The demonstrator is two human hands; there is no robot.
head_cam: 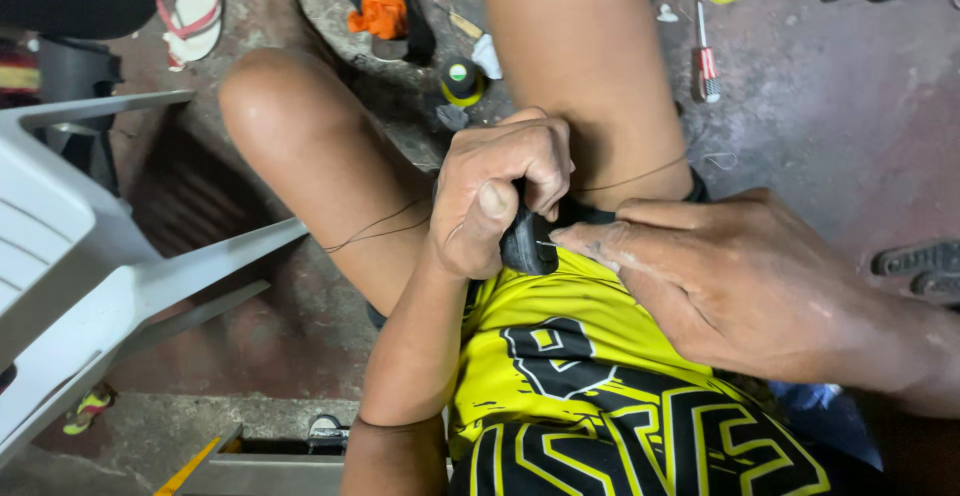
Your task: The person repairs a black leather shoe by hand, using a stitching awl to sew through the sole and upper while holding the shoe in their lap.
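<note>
White plastic chair [70, 256] at the left edge of the concrete floor [850, 106], a pink-strapped sandal [195, 6] at its upper left; left hand [495, 196] fisted tight round a small black rubbery piece [525, 241] held over the lap, above a yellow-and-black printed shirt [580, 356], thin dark thread [380, 226] trailing left across the thigh. Right hand [730, 276], fingers pressed together, pinches a fine needle [545, 245] at that piece; red-handled screwdriver [707, 61] on the floor, upper right
</note>
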